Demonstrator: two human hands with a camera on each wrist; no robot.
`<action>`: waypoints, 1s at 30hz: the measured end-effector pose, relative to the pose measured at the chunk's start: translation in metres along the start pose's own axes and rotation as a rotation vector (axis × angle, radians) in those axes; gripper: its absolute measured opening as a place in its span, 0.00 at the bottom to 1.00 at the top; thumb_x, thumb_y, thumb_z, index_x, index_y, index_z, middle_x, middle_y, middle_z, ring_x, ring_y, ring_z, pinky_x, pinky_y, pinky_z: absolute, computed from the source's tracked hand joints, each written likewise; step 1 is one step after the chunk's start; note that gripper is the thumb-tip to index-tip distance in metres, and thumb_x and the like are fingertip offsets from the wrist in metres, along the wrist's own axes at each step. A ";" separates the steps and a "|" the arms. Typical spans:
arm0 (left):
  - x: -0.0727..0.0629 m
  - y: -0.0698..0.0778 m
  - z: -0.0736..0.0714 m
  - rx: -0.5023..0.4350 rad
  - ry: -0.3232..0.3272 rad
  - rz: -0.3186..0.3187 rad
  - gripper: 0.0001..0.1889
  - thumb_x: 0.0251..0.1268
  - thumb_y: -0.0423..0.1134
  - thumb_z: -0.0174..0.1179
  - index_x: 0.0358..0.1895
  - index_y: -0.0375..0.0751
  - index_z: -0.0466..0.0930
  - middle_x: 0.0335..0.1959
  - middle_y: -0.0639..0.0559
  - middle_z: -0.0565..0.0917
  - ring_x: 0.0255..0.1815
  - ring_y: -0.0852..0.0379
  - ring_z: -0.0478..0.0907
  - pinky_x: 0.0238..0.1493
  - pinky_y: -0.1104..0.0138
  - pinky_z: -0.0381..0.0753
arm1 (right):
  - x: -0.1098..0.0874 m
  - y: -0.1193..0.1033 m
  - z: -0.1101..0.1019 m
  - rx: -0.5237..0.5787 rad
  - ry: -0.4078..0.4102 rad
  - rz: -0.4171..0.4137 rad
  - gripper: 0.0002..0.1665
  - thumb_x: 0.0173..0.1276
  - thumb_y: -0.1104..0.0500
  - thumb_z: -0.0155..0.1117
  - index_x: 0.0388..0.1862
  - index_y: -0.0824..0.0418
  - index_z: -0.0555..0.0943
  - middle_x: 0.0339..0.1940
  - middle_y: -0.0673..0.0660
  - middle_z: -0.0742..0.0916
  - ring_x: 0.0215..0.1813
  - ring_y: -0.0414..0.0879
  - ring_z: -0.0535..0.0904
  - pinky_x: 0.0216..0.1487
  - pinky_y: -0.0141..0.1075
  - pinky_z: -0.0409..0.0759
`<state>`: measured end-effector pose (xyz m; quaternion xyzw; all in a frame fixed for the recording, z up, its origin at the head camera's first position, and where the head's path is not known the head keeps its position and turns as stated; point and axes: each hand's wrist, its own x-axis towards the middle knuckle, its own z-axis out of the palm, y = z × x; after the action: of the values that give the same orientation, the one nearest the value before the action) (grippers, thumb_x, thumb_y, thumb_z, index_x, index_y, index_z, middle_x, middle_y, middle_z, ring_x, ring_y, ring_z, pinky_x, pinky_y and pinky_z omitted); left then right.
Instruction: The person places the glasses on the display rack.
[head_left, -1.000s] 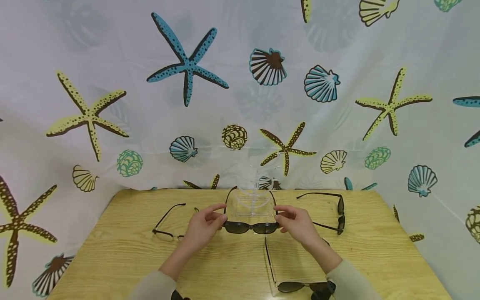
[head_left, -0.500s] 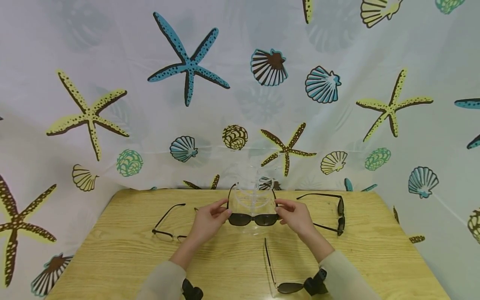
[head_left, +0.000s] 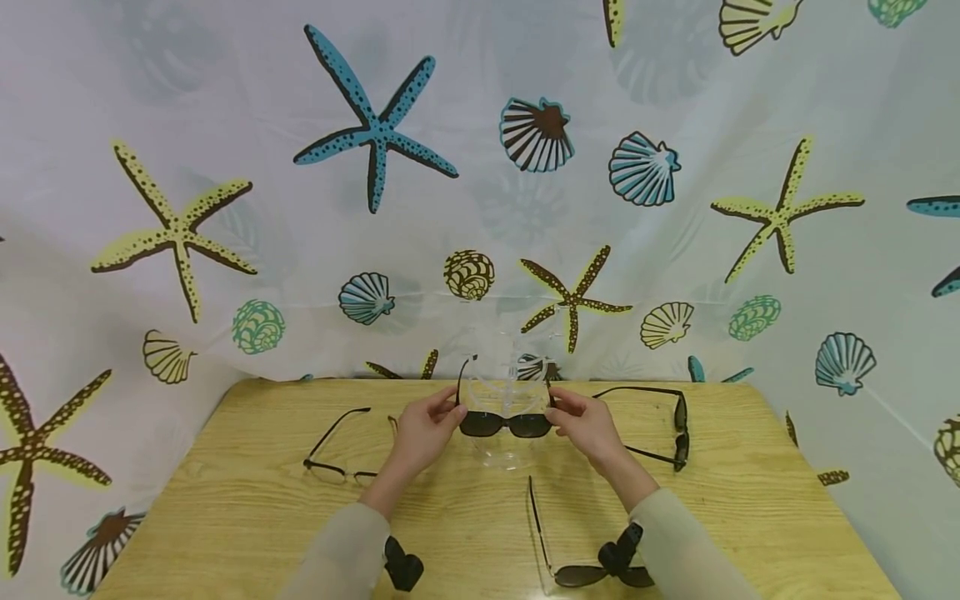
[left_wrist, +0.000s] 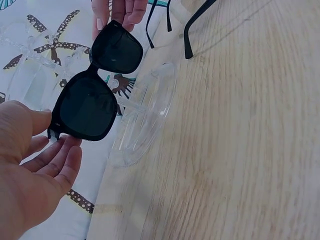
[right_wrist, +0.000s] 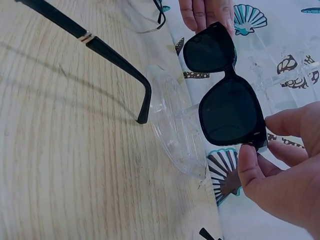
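Black sunglasses (head_left: 506,425) with dark lenses are held up between both hands, temples unfolded and pointing away toward a clear plastic display stand (head_left: 498,458). My left hand (head_left: 427,429) pinches the frame at its left hinge, thumb in front and fingers behind. On the other side my right hand (head_left: 588,425) pinches the right hinge the same way. In both wrist views the sunglasses (left_wrist: 87,105) are off the table, in front of the stand's upright (right_wrist: 187,111). Whether the temples touch the stand's arms cannot be made out.
Thin-framed eyeglasses (head_left: 330,469) lie on the wooden table (head_left: 247,517) at left. Another black pair of sunglasses (head_left: 681,429) lies at right. Aviator-style sunglasses (head_left: 581,575) lie near the front, partly behind the right wrist's camera. A shell-patterned cloth (head_left: 420,233) hangs behind.
Both hands have raised the black sunglasses and moved them away from me, toward the stand, whose base now shows below them. The other glasses have stayed in place.
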<state>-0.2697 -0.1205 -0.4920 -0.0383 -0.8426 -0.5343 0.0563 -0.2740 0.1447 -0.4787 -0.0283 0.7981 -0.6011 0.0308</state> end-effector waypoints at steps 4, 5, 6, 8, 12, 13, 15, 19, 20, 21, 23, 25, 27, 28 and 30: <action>0.004 -0.002 0.004 0.010 0.014 -0.012 0.25 0.78 0.40 0.64 0.73 0.38 0.77 0.59 0.34 0.87 0.58 0.39 0.86 0.53 0.51 0.88 | 0.003 0.003 0.000 -0.004 0.007 0.005 0.31 0.78 0.62 0.63 0.77 0.66 0.73 0.70 0.74 0.80 0.63 0.64 0.84 0.58 0.53 0.85; 0.005 -0.002 0.005 0.007 0.018 -0.015 0.25 0.78 0.40 0.64 0.73 0.38 0.77 0.59 0.34 0.87 0.58 0.39 0.86 0.53 0.51 0.88 | 0.004 0.004 0.000 -0.004 0.009 0.009 0.31 0.78 0.62 0.64 0.77 0.66 0.73 0.70 0.74 0.80 0.63 0.64 0.84 0.59 0.54 0.85; 0.006 -0.003 0.006 0.007 0.023 -0.021 0.24 0.78 0.40 0.64 0.73 0.38 0.78 0.58 0.34 0.87 0.58 0.39 0.86 0.54 0.51 0.88 | 0.005 0.005 0.000 -0.001 0.011 0.013 0.31 0.78 0.63 0.63 0.77 0.66 0.73 0.70 0.73 0.80 0.63 0.64 0.84 0.60 0.54 0.85; 0.007 -0.004 0.008 0.004 0.032 -0.032 0.24 0.78 0.40 0.64 0.72 0.38 0.78 0.58 0.35 0.87 0.58 0.39 0.86 0.54 0.51 0.88 | 0.007 0.007 0.000 0.002 0.015 0.020 0.31 0.78 0.63 0.63 0.78 0.65 0.73 0.70 0.73 0.81 0.63 0.63 0.84 0.61 0.55 0.84; 0.010 -0.006 0.010 0.002 0.045 -0.042 0.24 0.77 0.39 0.64 0.72 0.38 0.79 0.56 0.35 0.88 0.57 0.40 0.87 0.53 0.53 0.88 | 0.009 0.008 0.001 0.007 0.018 0.023 0.31 0.78 0.64 0.63 0.78 0.66 0.72 0.70 0.73 0.81 0.64 0.63 0.84 0.61 0.55 0.85; 0.010 -0.006 0.011 -0.002 0.046 -0.045 0.24 0.77 0.39 0.64 0.72 0.38 0.79 0.56 0.35 0.88 0.57 0.41 0.87 0.53 0.53 0.88 | 0.010 0.008 0.001 0.006 0.017 0.020 0.31 0.78 0.65 0.63 0.78 0.66 0.72 0.70 0.74 0.81 0.63 0.64 0.84 0.61 0.55 0.85; 0.011 -0.007 0.012 -0.007 0.050 -0.048 0.23 0.77 0.39 0.65 0.71 0.38 0.79 0.56 0.35 0.88 0.56 0.41 0.87 0.52 0.53 0.88 | 0.010 0.009 0.002 0.004 0.014 0.017 0.31 0.78 0.64 0.63 0.77 0.67 0.73 0.70 0.74 0.80 0.63 0.64 0.84 0.61 0.55 0.84; 0.011 -0.008 0.012 -0.016 0.050 -0.060 0.23 0.77 0.39 0.65 0.71 0.38 0.79 0.56 0.35 0.88 0.56 0.41 0.87 0.52 0.54 0.88 | 0.010 0.009 0.002 0.004 0.011 0.011 0.31 0.78 0.64 0.63 0.77 0.68 0.73 0.69 0.75 0.80 0.63 0.65 0.84 0.60 0.56 0.85; 0.011 -0.008 0.012 -0.017 0.049 -0.063 0.23 0.77 0.39 0.64 0.71 0.38 0.79 0.56 0.35 0.88 0.56 0.41 0.87 0.52 0.54 0.88 | 0.010 0.009 0.002 0.005 0.011 0.012 0.31 0.78 0.64 0.63 0.77 0.68 0.73 0.69 0.75 0.80 0.63 0.65 0.84 0.60 0.56 0.85; 0.011 -0.008 0.012 -0.017 0.048 -0.066 0.23 0.77 0.39 0.64 0.71 0.38 0.79 0.56 0.35 0.88 0.56 0.41 0.87 0.52 0.54 0.88 | 0.010 0.009 0.002 0.004 0.012 0.012 0.31 0.78 0.64 0.63 0.77 0.68 0.73 0.69 0.75 0.81 0.63 0.65 0.84 0.60 0.55 0.85; 0.012 -0.008 0.013 -0.015 0.046 -0.069 0.23 0.77 0.39 0.64 0.71 0.38 0.79 0.57 0.35 0.88 0.57 0.41 0.87 0.52 0.54 0.88 | 0.010 0.008 0.003 0.007 0.014 0.016 0.31 0.78 0.65 0.63 0.77 0.69 0.73 0.69 0.75 0.81 0.63 0.65 0.84 0.59 0.55 0.85; 0.012 -0.008 0.013 -0.014 0.047 -0.069 0.23 0.77 0.38 0.64 0.71 0.37 0.79 0.56 0.35 0.88 0.56 0.41 0.87 0.52 0.54 0.88 | 0.011 0.008 0.004 0.004 0.016 0.018 0.31 0.78 0.65 0.63 0.77 0.69 0.72 0.69 0.75 0.81 0.63 0.64 0.84 0.59 0.55 0.85; 0.013 -0.009 0.013 -0.010 0.052 -0.068 0.23 0.77 0.38 0.64 0.71 0.37 0.79 0.56 0.35 0.88 0.56 0.41 0.87 0.52 0.55 0.88 | 0.012 0.009 0.004 0.002 0.020 0.020 0.30 0.78 0.65 0.63 0.77 0.69 0.73 0.68 0.75 0.81 0.62 0.64 0.85 0.59 0.54 0.86; 0.013 -0.009 0.013 -0.007 0.054 -0.067 0.23 0.77 0.38 0.64 0.71 0.36 0.79 0.55 0.35 0.88 0.56 0.41 0.87 0.52 0.55 0.88 | 0.012 0.010 0.005 0.001 0.022 0.024 0.30 0.78 0.65 0.63 0.77 0.69 0.73 0.68 0.74 0.82 0.62 0.63 0.85 0.59 0.54 0.86; 0.013 -0.009 0.014 -0.003 0.056 -0.067 0.23 0.77 0.38 0.64 0.71 0.36 0.79 0.55 0.35 0.88 0.56 0.41 0.87 0.52 0.55 0.88 | 0.014 0.011 0.006 -0.004 0.026 0.026 0.30 0.78 0.65 0.63 0.76 0.69 0.73 0.67 0.75 0.82 0.60 0.62 0.85 0.58 0.53 0.86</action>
<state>-0.2845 -0.1117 -0.5037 0.0046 -0.8406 -0.5380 0.0619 -0.2872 0.1410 -0.4907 -0.0104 0.8000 -0.5992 0.0283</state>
